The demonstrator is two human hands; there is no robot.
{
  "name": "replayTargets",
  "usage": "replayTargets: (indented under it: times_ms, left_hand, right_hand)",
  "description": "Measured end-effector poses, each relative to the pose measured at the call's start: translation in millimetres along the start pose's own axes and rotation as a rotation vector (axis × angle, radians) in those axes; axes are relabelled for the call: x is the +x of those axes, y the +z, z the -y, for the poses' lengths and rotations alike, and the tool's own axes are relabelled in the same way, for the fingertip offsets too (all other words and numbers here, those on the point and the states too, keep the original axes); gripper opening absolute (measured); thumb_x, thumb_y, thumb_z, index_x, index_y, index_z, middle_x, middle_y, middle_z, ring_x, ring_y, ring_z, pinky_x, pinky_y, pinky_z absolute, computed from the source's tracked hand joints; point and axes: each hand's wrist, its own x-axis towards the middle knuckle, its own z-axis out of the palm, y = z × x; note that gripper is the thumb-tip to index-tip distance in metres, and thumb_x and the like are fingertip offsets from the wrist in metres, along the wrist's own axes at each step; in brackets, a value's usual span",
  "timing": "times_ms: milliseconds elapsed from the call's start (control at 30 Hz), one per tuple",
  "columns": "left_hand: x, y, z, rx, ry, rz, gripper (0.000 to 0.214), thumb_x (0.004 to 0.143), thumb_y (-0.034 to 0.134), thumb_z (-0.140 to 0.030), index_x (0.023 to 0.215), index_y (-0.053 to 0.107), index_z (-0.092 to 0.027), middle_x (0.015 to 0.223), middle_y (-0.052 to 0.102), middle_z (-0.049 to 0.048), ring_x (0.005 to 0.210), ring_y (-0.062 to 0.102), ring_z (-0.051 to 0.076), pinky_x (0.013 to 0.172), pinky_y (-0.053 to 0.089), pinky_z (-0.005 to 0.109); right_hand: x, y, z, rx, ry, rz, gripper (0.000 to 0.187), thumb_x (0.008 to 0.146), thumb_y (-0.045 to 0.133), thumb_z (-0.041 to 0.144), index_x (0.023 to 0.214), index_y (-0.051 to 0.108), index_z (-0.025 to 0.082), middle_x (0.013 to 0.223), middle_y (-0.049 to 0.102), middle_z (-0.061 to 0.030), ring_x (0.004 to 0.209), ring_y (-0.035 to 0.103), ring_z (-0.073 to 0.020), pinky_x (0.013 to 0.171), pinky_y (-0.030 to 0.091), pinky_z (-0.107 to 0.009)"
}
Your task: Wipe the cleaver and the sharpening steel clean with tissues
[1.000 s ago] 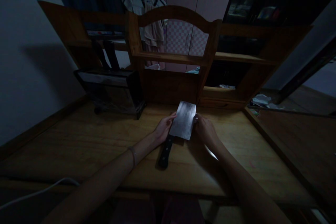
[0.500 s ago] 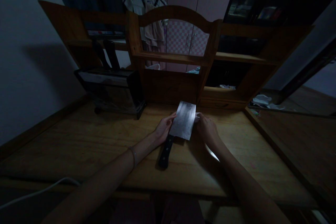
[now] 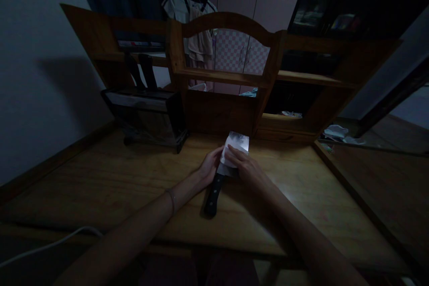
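Note:
A steel cleaver (image 3: 241, 142) with a black handle (image 3: 213, 194) lies flat on the wooden desk (image 3: 100, 178), blade pointing away from me. My left hand (image 3: 209, 166) grips the blade's left edge near the handle, fingers curled on it. My right hand (image 3: 246, 167) lies over the blade and presses a white cloth or tissue (image 3: 229, 155) against the steel. Most of the blade is covered by the hand and the cloth.
A dark knife block (image 3: 147, 114) with two black handles stands at the back left. A wooden hutch with shelves (image 3: 231, 76) runs along the back of the desk. A white cable (image 3: 50, 246) crosses the near left edge. Crumpled white paper (image 3: 337, 132) lies at the right.
My right hand has moved left from the blade's right edge onto the flat of the blade, bringing the white cloth with it. The left hand and the cleaver have stayed where they were.

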Motion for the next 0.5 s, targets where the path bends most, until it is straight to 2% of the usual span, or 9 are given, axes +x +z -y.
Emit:
replayTargets:
  times_ms: [67,200,333,433,500]
  left_hand:
    - [-1.5,1.4,-1.8,0.003,-0.017,-0.002,0.029,0.089,0.052,-0.028,0.103,0.067,-0.007,0.084,0.072,0.0104,0.071,0.068,0.019,0.075,0.053,0.03]
    - [-3.8,1.1,-3.4,0.034,0.027,0.055,0.034,0.09,0.05,-0.032,0.114,0.063,-0.012,0.096,0.072,0.0098,0.08,0.068,0.02,0.079,0.053,0.032]
    - [-4.1,-0.5,-3.2,0.055,0.058,0.048,0.035,0.09,0.05,-0.034,0.115,0.062,-0.014,0.102,0.07,0.0095,0.086,0.068,0.021,0.083,0.052,0.033]
    - [-4.2,-0.2,-3.0,0.052,0.107,-0.003,0.033,0.089,0.05,-0.034,0.113,0.062,-0.014,0.103,0.07,0.009,0.086,0.067,0.021,0.084,0.051,0.033]
    - [-4.1,0.0,-2.9,0.037,0.129,-0.013,0.032,0.089,0.05,-0.034,0.111,0.063,-0.014,0.101,0.07,0.0087,0.086,0.067,0.022,0.084,0.051,0.034]
  right_hand:
    - [0.6,5.0,-1.9,-0.03,0.021,0.035,0.068,0.082,0.038,-0.006,0.143,0.043,0.024,0.151,0.034,-0.0079,0.136,0.036,-0.0213,0.111,0.035,-0.04]
    - [0.9,7.4,-11.2,-0.134,0.133,0.022,0.065,0.077,0.037,-0.009,0.135,0.053,0.016,0.146,0.042,-0.0116,0.133,0.041,-0.0234,0.11,0.036,-0.039]
    - [-2.4,-0.3,-19.6,-0.186,0.275,0.019,0.054,0.079,0.04,-0.006,0.126,0.059,0.01,0.135,0.052,-0.0178,0.119,0.055,-0.0257,0.102,0.043,-0.037]
    - [-5.6,-8.1,-23.5,-0.167,0.324,-0.065,0.046,0.082,0.042,-0.002,0.121,0.062,0.013,0.131,0.055,-0.0158,0.115,0.057,-0.0251,0.099,0.046,-0.036]
    - [-6.5,-10.5,-22.6,-0.132,0.291,-0.163,0.053,0.08,0.041,-0.004,0.127,0.058,0.013,0.137,0.051,-0.0145,0.122,0.051,-0.025,0.103,0.043,-0.038]
